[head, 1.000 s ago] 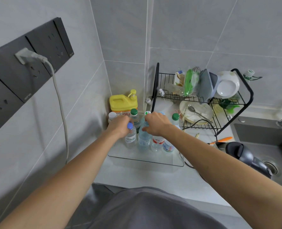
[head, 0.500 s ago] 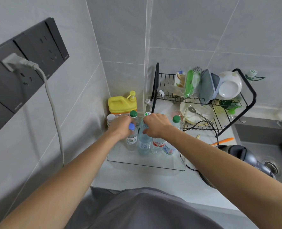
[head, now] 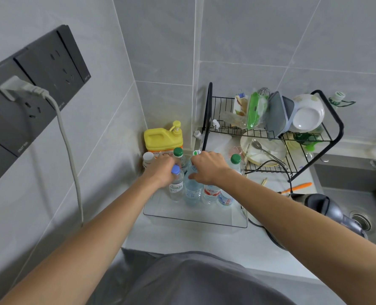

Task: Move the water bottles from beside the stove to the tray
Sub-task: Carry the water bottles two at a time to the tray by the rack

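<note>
Head view: two bare arms reaching forward over the table [head: 182, 236] to a clear tray [head: 193, 214] in the corner. Left hand [head: 160, 171] curled round the neck of a small bottle with a blue cap [head: 176, 183], standing upright in the tray. Right hand [head: 209, 167] just beside it, fingers bent down over the tops of the middle bottles; cannot tell for sure which one is held, though the hand looks closed on the tall pale blue bottle [head: 192, 192]. Right under that hand, a bottle with a red label [head: 211, 193]. To the right of the right hand, a bottle with a green cap [head: 232, 172], tilted a little. Behind the left hand, another green-capped bottle [head: 179, 156], a small white-capped bottle [head: 148, 159] and a big yellow soap jug [head: 163, 138]. All the water bottles packed close together, touching, at the back of the tray.

Past the right hand, a black wire dish rack [head: 270, 133] with plates, a white bowl [head: 307, 112] and a spoon. Far right of the right arm, a sink [head: 354, 194] and an orange tool [head: 297, 187]. Left of the left arm, dark wall sockets [head: 39, 89] with a white plug and cord [head: 68, 150] hanging down.
</note>
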Tool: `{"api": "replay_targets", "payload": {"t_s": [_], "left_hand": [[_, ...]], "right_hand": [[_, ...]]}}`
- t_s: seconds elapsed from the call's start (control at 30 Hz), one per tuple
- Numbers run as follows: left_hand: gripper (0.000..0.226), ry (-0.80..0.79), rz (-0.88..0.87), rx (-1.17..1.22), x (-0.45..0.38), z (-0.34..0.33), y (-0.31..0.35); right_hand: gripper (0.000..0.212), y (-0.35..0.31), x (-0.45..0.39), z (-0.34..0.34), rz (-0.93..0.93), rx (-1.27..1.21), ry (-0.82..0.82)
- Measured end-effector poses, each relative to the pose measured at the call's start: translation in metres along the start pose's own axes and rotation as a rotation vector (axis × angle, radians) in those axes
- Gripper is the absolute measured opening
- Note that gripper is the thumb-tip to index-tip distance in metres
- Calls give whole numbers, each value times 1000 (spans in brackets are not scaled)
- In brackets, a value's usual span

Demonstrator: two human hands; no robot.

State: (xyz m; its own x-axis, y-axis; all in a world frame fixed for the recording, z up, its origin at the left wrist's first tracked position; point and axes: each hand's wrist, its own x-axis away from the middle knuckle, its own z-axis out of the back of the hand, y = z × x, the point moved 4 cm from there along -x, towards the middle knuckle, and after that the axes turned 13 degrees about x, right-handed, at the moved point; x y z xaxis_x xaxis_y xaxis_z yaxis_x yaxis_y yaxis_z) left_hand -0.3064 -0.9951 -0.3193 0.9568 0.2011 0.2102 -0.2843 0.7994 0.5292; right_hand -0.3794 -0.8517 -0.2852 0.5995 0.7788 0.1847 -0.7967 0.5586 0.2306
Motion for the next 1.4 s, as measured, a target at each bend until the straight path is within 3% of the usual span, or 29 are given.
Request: {"api": "replay_targets", "payload": {"t_s": [0.13,0.33,0.47,0.6,0.73,1.0,1.23,1.4], "left_hand": [[11,11,13,63,6,-5,-6],[40,103,42,100,22,-1,3],[40,256,84,44,39,10,12],[39,453,-4,-104,67,20,32],[47,558,-63,-159,85,23,54],[60,508,-244,-136,72,20,129],[62,270,-529,-88,53,-36,219],[62,109,-765,-37,72,-97,323]], "right_hand": [[45,-1,1,-2,4,-12,-11],[44,2,6,-2,-10,-84,29],[45,5,20,0,-56,-211,172],[45,10,43,-1,-71,-193,345],[54,21,67,-1,-83,-191,369],[68,72,136,-1,-318,-257,389],[68,112,259,-14,-792,-341,406],[72,133,378,-45,-1124,-319,325]]}}
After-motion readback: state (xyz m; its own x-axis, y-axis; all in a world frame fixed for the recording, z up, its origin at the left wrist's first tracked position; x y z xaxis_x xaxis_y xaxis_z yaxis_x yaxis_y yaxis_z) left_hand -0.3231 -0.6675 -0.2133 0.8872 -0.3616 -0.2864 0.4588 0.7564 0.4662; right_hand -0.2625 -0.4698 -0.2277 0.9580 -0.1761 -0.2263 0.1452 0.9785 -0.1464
